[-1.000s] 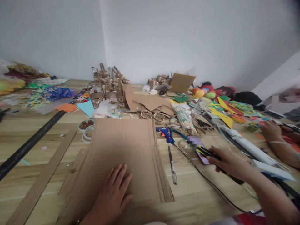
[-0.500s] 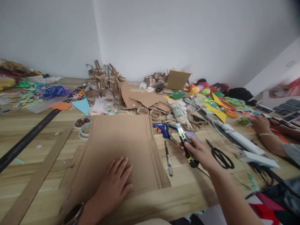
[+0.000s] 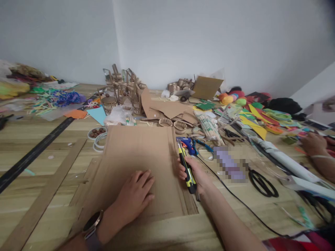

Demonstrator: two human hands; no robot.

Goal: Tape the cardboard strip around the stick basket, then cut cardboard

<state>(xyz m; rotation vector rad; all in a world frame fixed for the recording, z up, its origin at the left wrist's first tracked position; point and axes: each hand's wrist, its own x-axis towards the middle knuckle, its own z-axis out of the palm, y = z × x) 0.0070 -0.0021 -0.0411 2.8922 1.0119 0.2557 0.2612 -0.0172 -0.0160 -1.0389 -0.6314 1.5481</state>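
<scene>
My left hand (image 3: 137,190) lies flat on a large brown cardboard sheet (image 3: 138,150), its fingers spread; a watch (image 3: 92,223) is on that wrist. In my right hand (image 3: 195,172) is a yellow-and-black utility knife (image 3: 186,167), held over the right edge of the cardboard with its tip pointing away from me. More cardboard layers show beneath the sheet's right side. Just beyond the knife lies a blue glue gun (image 3: 188,144). The pen under my right hand is mostly hidden, with only one end showing.
To the right are black scissors (image 3: 263,183), a black cable (image 3: 230,191) and a white power strip (image 3: 305,186). A cardboard strip (image 3: 49,188) and black ruler-like strip (image 3: 39,150) lie left. Small baskets (image 3: 123,92) stand behind. Another person's hand (image 3: 314,143) is at far right.
My right hand has carried the utility knife leftward, from above the table to the cardboard's right edge. My left hand remains flat on the cardboard. The view has shifted slightly.
</scene>
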